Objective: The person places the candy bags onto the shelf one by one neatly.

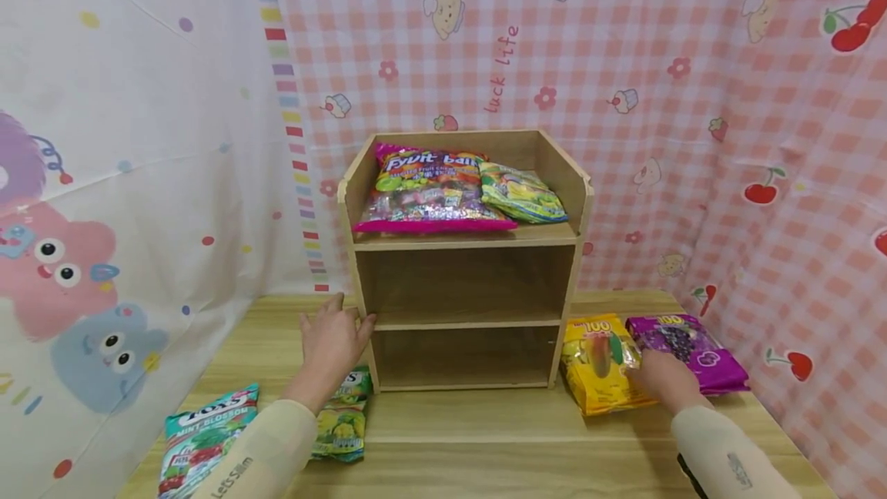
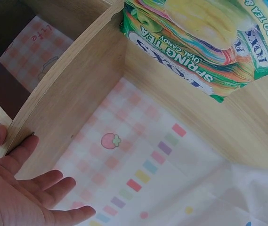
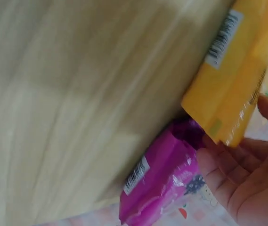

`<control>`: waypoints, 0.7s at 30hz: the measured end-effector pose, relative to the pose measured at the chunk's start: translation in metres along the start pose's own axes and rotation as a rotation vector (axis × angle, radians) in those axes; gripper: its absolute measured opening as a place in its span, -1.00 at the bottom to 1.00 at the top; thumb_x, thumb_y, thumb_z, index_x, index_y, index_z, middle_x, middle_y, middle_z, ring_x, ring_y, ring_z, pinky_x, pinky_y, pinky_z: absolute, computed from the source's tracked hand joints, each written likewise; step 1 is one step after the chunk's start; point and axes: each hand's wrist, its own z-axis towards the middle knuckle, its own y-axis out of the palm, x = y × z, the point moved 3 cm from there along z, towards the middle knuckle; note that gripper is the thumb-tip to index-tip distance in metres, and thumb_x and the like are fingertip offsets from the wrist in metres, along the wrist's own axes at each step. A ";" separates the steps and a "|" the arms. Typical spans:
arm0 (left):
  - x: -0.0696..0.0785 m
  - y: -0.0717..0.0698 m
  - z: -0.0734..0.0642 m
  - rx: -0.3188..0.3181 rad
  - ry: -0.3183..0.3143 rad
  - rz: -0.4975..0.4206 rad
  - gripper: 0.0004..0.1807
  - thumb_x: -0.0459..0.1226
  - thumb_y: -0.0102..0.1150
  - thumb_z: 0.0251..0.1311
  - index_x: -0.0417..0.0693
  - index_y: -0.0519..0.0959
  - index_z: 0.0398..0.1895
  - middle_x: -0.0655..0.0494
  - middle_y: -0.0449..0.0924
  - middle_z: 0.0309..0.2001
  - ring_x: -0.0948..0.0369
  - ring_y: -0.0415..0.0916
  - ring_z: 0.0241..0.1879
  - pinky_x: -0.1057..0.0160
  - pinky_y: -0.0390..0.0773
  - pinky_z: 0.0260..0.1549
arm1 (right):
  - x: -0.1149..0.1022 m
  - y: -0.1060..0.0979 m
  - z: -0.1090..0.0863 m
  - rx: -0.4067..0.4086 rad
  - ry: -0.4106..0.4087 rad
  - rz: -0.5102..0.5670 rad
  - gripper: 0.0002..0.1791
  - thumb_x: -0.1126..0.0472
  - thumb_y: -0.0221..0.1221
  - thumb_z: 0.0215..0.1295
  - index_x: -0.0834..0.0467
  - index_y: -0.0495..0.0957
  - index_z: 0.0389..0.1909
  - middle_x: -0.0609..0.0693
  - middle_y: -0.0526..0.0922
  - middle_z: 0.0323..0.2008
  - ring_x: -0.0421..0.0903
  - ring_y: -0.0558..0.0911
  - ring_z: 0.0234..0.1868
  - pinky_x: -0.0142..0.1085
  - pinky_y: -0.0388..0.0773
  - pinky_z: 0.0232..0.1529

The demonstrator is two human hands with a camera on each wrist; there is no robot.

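A small wooden shelf [image 1: 464, 243] stands in the middle of the table. My left hand [image 1: 331, 341] pinches the front edge of its left side panel between thumb and index finger; the other fingers spread away, as the left wrist view shows. At the right of the shelf, my right hand [image 1: 664, 377] grips the side of a yellow candy bag [image 1: 589, 380] with a mango picture. In the right wrist view the thumb is on one face of the yellow bag [image 3: 228, 89] and the fingers go behind it. A purple grape candy bag [image 1: 724, 364] lies right beside it.
On the shelf's top tier lie a Fruit ball candy bag [image 1: 430, 187] and a green-yellow bag [image 1: 523, 192]. Left of the shelf are a green Fox's bag [image 1: 341, 430] and a teal Mint Blossom bag [image 1: 208, 433]. Patterned curtains [image 1: 443, 60] close off the back and sides.
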 end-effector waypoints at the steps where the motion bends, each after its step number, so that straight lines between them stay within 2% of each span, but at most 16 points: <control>1: 0.000 0.000 0.000 0.003 0.002 0.000 -0.52 0.01 0.04 0.43 -0.23 0.70 -0.09 -0.34 0.36 0.32 -0.25 0.34 0.28 -0.51 0.09 0.18 | 0.001 0.002 -0.001 0.002 0.001 0.010 -0.48 0.07 0.17 0.39 0.55 0.48 -0.07 0.45 0.59 -0.18 0.33 0.60 -0.18 0.23 0.52 -0.11; 8: 0.000 0.000 0.000 0.007 -0.001 -0.005 -0.53 0.00 0.05 0.43 -0.25 0.70 -0.11 -0.35 0.37 0.31 -0.26 0.35 0.27 -0.51 0.09 0.18 | -0.003 0.007 -0.004 0.035 -0.005 0.041 -0.51 0.08 0.21 0.38 0.54 0.48 -0.16 0.27 0.62 -0.35 0.11 0.57 -0.35 0.13 0.56 -0.16; 12: -0.001 0.000 0.000 0.003 -0.003 -0.008 -0.53 0.00 0.04 0.43 -0.25 0.70 -0.10 -0.35 0.37 0.31 -0.26 0.34 0.27 -0.51 0.08 0.18 | -0.005 0.004 -0.006 0.020 -0.010 0.055 -0.37 0.01 0.27 0.30 0.60 0.48 -0.12 0.41 0.61 -0.27 0.20 0.61 -0.29 0.13 0.56 -0.14; 15: -0.001 0.001 0.000 0.003 -0.001 -0.006 -0.53 0.00 0.04 0.43 -0.25 0.70 -0.10 -0.35 0.37 0.32 -0.26 0.34 0.27 -0.52 0.08 0.18 | -0.004 0.003 -0.009 -0.019 0.031 0.113 -0.28 -0.05 0.26 0.28 0.64 0.44 -0.07 0.39 0.60 -0.30 0.16 0.60 -0.37 -0.01 0.60 -0.28; 18: -0.001 0.001 -0.001 0.003 0.002 -0.002 -0.53 -0.01 0.04 0.44 -0.25 0.70 -0.11 -0.34 0.37 0.32 -0.25 0.34 0.27 -0.52 0.08 0.18 | -0.003 0.005 -0.011 -0.064 0.081 0.191 -0.32 -0.06 0.20 0.32 0.61 0.44 -0.10 0.22 0.54 -0.42 -0.01 0.49 -0.53 -0.19 0.55 -0.48; 21: 0.000 0.000 0.000 0.005 0.003 -0.007 -0.53 -0.01 0.04 0.43 -0.25 0.70 -0.11 -0.34 0.37 0.32 -0.25 0.35 0.27 -0.52 0.09 0.18 | -0.002 0.010 -0.012 -0.085 0.109 0.259 -0.34 -0.03 0.14 0.36 0.62 0.39 -0.08 0.20 0.48 -0.41 -0.03 0.44 -0.52 -0.25 0.54 -0.49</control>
